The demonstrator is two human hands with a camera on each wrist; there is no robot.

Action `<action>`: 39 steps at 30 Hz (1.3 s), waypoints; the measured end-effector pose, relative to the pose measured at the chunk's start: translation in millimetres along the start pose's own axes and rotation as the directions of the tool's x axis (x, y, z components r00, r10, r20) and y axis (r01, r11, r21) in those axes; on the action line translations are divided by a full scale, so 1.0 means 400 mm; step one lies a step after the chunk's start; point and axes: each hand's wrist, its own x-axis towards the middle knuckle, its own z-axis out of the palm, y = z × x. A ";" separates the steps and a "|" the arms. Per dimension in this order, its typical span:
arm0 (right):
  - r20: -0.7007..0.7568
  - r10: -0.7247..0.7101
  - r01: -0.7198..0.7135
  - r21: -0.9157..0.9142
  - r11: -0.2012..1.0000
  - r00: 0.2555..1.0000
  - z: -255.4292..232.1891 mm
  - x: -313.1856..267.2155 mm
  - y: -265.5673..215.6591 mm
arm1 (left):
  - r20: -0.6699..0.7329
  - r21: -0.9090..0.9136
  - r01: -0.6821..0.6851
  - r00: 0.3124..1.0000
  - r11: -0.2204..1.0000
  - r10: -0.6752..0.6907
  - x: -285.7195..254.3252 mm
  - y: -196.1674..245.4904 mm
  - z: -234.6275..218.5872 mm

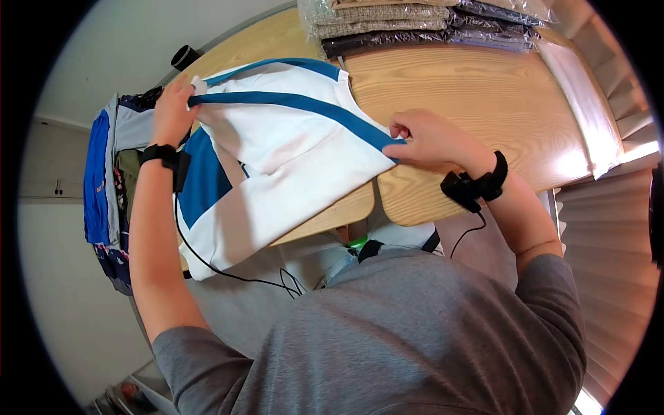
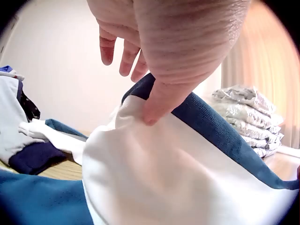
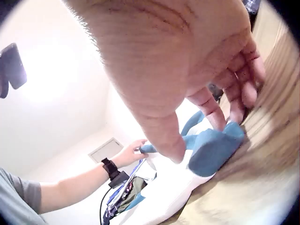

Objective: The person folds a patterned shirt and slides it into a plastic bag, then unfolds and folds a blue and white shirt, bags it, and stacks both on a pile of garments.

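A white sweatshirt [image 1: 297,162] with blue panels lies across the near left part of the table, its lower part over the front edge. My left hand [image 1: 173,111] pinches one end of a blue stripe [image 1: 290,100], thumb on the white cloth in the left wrist view. At the stripe's other end, my right hand [image 1: 432,138] pinches the blue cloth [image 3: 211,150] between thumb and index finger, its other fingers loosely curled. Between the hands the stripe runs fairly straight. Another blue stripe [image 1: 304,64] shows behind it.
Plastic-wrapped folded clothes [image 1: 429,28] stand stacked at the back. A pile of clothes [image 1: 104,173] hangs over the left edge. Behind my left hand is a black cup [image 1: 185,57]. Clear plastic [image 1: 577,104] lies along the right side. A cable [image 1: 235,277] trails from my left wrist.
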 end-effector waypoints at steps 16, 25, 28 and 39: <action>-0.159 -0.158 0.145 -0.093 0.985 0.975 0.051 -0.025 0.009 | 0.033 -0.048 0.184 0.983 0.982 -0.183 -0.739 0.146 -0.084; -0.129 -0.123 0.112 -0.087 0.990 0.984 0.061 -0.021 0.017 | -0.300 -0.035 0.204 0.932 0.978 -0.205 -0.710 0.094 -0.148; -0.137 -0.148 0.139 -0.072 0.988 0.979 0.065 -0.022 0.025 | -0.231 -0.066 0.142 0.961 0.988 -0.153 -0.767 0.096 -0.121; -0.119 -0.136 0.124 -0.097 0.988 0.984 0.065 -0.021 0.036 | -0.039 -0.179 0.227 0.971 0.957 -0.238 -0.803 0.138 -0.088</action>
